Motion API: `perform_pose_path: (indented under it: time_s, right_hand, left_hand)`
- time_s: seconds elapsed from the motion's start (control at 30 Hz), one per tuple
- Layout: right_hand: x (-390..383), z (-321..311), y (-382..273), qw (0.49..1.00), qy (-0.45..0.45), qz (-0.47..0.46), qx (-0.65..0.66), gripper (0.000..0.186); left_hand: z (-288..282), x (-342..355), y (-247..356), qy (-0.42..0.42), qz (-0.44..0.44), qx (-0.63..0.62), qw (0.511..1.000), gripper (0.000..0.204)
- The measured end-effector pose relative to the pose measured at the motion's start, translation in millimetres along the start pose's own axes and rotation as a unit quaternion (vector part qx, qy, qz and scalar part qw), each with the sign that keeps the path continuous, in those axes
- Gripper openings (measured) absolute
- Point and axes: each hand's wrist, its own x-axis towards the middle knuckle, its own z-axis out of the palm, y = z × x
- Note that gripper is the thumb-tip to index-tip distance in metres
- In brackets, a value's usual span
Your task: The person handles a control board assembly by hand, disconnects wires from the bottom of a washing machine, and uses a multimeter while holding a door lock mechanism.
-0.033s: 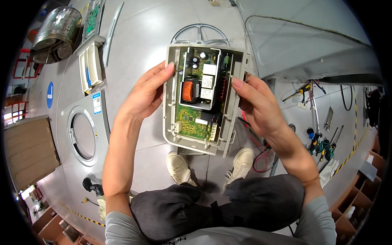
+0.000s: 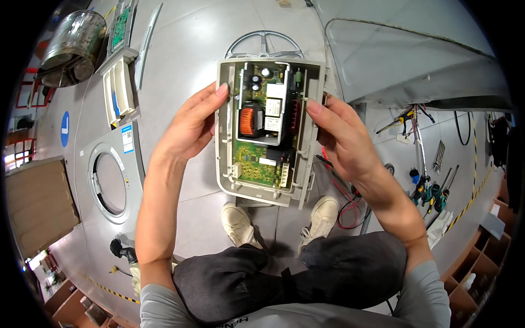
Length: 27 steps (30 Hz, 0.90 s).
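Between my hands, above my shoes, is a circuit board housing [image 2: 224,164], a pale grey plastic tray with a rounded lower end. Inside it sits a green circuit board [image 2: 251,165] with a copper-wound coil [image 2: 248,121], white relays and black capacitors. My left hand [image 2: 191,123] grips the housing's left edge, thumb on the rim and fingers tucked behind. My right hand [image 2: 347,134] holds the right edge the same way, its thumb over the side wall. The fingertips of both hands are hidden behind the housing.
A spoked pulley wheel [image 2: 264,45] lies beyond the housing. To the left are a washing machine front panel [image 2: 131,180], a detergent drawer [image 2: 124,90] and a metal drum [image 2: 74,46]. A large grey cabinet [image 2: 404,60] stands at right, near screwdrivers [image 2: 440,194] and red and black leads [image 2: 347,210].
The view has shifted very slightly, so the housing and surroundings appear a little further left. Both hands keep the same hold.
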Motion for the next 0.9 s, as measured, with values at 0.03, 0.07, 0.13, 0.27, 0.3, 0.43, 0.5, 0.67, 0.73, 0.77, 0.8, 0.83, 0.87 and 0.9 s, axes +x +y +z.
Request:
perform_pose_path:
  time_s: [0.03, 0.07, 0.13, 0.27, 0.3, 0.43, 0.5, 0.67, 0.73, 0.77, 0.8, 0.83, 0.87, 0.9]
  right_hand:
    - [1, 1, -1, 1.0, -0.007, -0.01, 0.0, 0.039]
    - [2, 1, 0, 1.0, -0.015, -0.019, 0.002, 0.039]
    - [0, 3, -3, 1.0, -0.018, -0.018, -0.009, 0.041]
    - [0, 5, -5, 0.999, -0.03, -0.031, -0.01, 0.039]
    - [-1, 6, -4, 0.999, -0.033, -0.036, -0.008, 0.038]
    - [-1, 9, -4, 0.998, -0.044, -0.046, -0.013, 0.036]
    - [-2, 8, -4, 0.998, -0.038, -0.045, -0.008, 0.036]
    - [-2, 7, -3, 0.998, -0.03, -0.044, -0.019, 0.037]
    - [-1, 8, -2, 0.998, -0.027, -0.047, -0.028, 0.038]
    - [-1, 7, -2, 0.998, -0.028, -0.04, -0.029, 0.038]
    - [0, 6, -3, 0.999, -0.03, -0.033, -0.03, 0.038]
    - [1, 6, -2, 0.999, -0.031, -0.027, -0.031, 0.038]
    - [2, 5, -1, 0.998, -0.023, -0.041, -0.037, 0.036]
    - [4, 3, 2, 0.999, -0.011, -0.04, -0.025, 0.035]
  left_hand:
    - [-2, 1, -2, -0.01, -0.001, -0.003, 1.0, 0.045]
    - [5, -1, -1, 0.023, -0.001, -0.015, 1.0, 0.044]
    - [-8, 1, -8, -0.008, -0.008, -0.042, 0.999, 0.04]
    - [-7, 1, -13, -0.028, -0.008, -0.081, 0.996, 0.04]
    - [-5, 0, -14, -0.022, -0.01, -0.088, 0.996, 0.041]
    - [-10, 2, -18, -0.042, -0.01, -0.089, 0.995, 0.042]
    - [-8, 2, -17, -0.043, -0.013, -0.092, 0.995, 0.042]
    - [-8, 5, -21, -0.04, -0.013, -0.095, 0.995, 0.043]
    - [-10, 6, -21, -0.041, -0.015, -0.095, 0.995, 0.042]
    - [-11, 5, -21, -0.04, -0.017, -0.096, 0.994, 0.041]
    - [-9, 5, -20, -0.024, -0.016, -0.097, 0.995, 0.04]
    - [-7, 4, -19, -0.011, -0.017, -0.097, 0.995, 0.039]
    - [-5, 6, -20, -0.001, -0.016, -0.098, 0.995, 0.039]
    - [-5, 8, -20, 0.009, -0.016, -0.098, 0.995, 0.038]
